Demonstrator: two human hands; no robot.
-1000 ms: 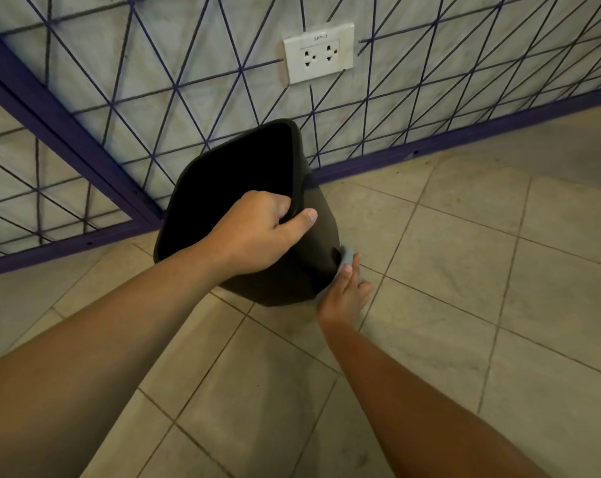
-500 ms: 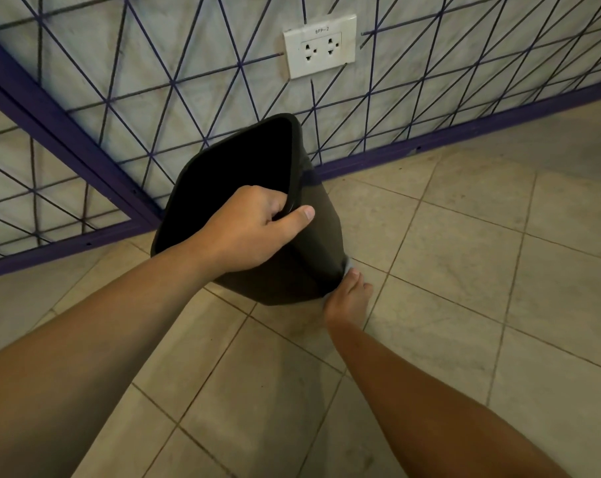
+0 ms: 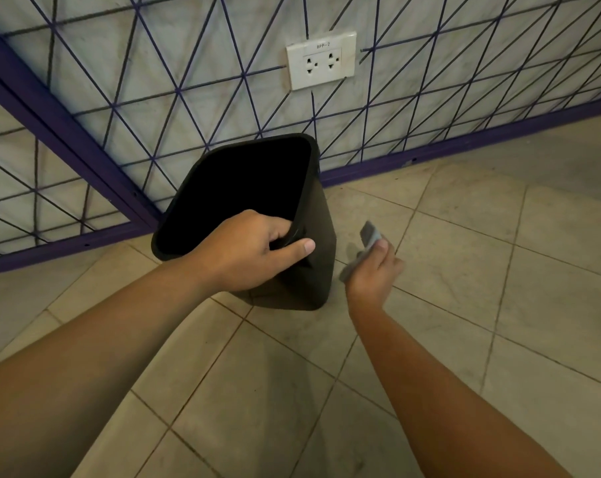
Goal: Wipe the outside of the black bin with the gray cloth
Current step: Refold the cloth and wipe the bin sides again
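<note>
On the black bin [image 3: 318, 236] rim, left hand [image 3: 247, 251] curled; right hand [image 3: 373, 270] pinching gray cloth [image 3: 368, 234].

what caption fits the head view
Left hand grips the black bin rim; right hand holds the cloth beside it.

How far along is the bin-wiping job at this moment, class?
In hand: the left hand grips the rim of the black plastic bin, standing on the tiled floor. The right hand holds the gray cloth clear of the bin's side. No cleaned area is discernible, so further wiping probably remains.
</note>
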